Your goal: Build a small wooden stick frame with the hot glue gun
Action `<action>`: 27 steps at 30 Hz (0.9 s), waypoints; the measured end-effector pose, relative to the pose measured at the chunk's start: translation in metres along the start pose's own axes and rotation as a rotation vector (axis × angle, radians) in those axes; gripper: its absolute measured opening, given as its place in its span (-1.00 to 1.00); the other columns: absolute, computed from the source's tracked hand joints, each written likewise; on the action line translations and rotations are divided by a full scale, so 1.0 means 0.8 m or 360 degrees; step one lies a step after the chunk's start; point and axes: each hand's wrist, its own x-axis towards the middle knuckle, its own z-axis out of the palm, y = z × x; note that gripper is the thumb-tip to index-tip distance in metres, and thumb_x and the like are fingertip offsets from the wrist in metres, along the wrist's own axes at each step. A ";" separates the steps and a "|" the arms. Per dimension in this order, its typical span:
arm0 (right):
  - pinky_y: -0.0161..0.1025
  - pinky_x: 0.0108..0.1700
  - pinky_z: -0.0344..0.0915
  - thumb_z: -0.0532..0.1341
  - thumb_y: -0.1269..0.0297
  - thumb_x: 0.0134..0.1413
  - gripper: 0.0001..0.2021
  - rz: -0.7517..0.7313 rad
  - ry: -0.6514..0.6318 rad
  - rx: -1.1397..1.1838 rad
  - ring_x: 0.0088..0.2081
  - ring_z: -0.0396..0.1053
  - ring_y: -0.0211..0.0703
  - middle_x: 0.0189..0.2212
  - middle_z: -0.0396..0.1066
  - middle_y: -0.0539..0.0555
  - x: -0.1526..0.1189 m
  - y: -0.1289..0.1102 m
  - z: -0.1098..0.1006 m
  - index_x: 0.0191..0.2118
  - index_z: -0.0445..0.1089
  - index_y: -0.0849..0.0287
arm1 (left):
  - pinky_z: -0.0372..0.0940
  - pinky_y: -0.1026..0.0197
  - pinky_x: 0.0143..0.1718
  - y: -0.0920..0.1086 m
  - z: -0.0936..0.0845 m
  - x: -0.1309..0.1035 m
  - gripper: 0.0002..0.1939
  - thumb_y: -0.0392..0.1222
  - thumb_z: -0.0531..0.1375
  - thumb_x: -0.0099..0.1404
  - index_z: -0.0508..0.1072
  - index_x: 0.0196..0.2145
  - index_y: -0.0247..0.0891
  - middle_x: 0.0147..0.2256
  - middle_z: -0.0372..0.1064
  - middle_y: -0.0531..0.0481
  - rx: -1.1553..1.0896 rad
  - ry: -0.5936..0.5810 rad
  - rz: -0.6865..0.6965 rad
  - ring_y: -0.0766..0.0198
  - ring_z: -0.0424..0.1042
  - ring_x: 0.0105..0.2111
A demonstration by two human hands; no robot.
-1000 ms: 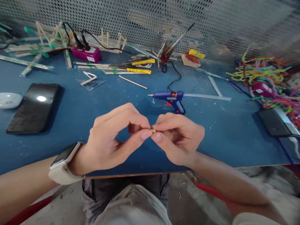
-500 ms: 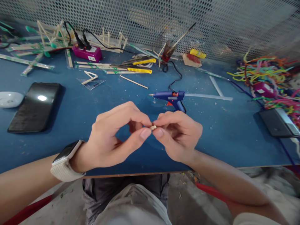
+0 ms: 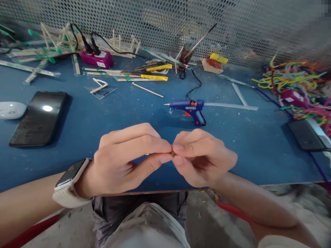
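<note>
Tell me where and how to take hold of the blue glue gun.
Grip the glue gun by its handle, probably best from the near right once the right hand is free: the handle slants that way, and the metal nozzle points left.

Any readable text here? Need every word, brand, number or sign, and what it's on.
Nothing legible.
Blue glue gun: pale label, too small to read.
Yellow-handled tool: any marking too small to read.
Wrapped sticks: green marks, no lettering distinguishable.
Smartwatch, black smartphone: dark, no text visible.
</note>
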 end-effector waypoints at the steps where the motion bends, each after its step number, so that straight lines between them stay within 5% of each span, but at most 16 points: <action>1: -0.32 -0.50 0.42 0.42 0.64 0.24 -0.78 -0.0001 -0.0015 -0.0011 -0.49 0.45 -0.31 -0.38 0.63 0.07 0.000 0.001 -0.001 -0.05 0.65 0.30 | 0.55 0.39 -0.18 0.000 0.000 0.000 -0.90 -0.44 0.43 0.51 0.61 -0.11 -0.33 -0.24 0.66 0.01 0.0001 -0.0004 -0.0001 0.41 0.59 -0.29; 6: -0.32 -0.42 0.53 0.45 0.43 0.42 -0.92 -0.0026 -0.0037 -0.0072 -0.41 0.57 -0.27 -0.32 0.69 0.10 0.002 0.005 -0.004 -0.03 0.67 0.27 | 0.53 0.36 -0.26 0.001 0.003 0.000 -0.90 -0.40 0.43 0.52 0.61 -0.10 -0.29 -0.26 0.63 0.01 -0.0005 0.0046 -0.0059 0.39 0.57 -0.32; 15: -0.44 -0.36 0.53 0.55 0.48 0.29 -0.82 0.0109 -0.0054 -0.0225 -0.39 0.57 -0.35 -0.29 0.71 0.06 0.003 -0.002 -0.005 -0.04 0.68 0.25 | 0.45 0.32 -0.34 -0.007 0.006 -0.001 -0.91 -0.32 0.35 0.59 0.59 -0.17 -0.25 -0.35 0.53 0.06 0.0099 0.0054 -0.0170 0.39 0.47 -0.39; 20: -0.33 -0.36 0.53 0.40 0.33 0.51 -0.87 0.0397 -0.0042 -0.0162 -0.37 0.57 -0.31 -0.23 0.69 0.06 0.001 -0.005 -0.009 0.05 0.69 0.12 | 0.45 0.29 -0.38 -0.009 0.007 0.001 -0.91 -0.28 0.32 0.61 0.61 -0.14 -0.21 -0.32 0.60 0.05 0.0018 0.0146 -0.0239 0.39 0.49 -0.41; 27: -0.40 -0.45 0.41 0.43 0.30 0.50 -0.94 0.0617 0.0023 -0.0129 -0.48 0.50 -0.40 -0.33 0.59 -0.03 -0.002 0.010 -0.012 -0.11 0.67 0.13 | 0.47 0.27 -0.35 -0.015 0.010 -0.001 -0.92 -0.31 0.31 0.62 0.60 -0.11 -0.21 -0.28 0.62 0.03 -0.0003 0.0178 -0.0291 0.38 0.53 -0.37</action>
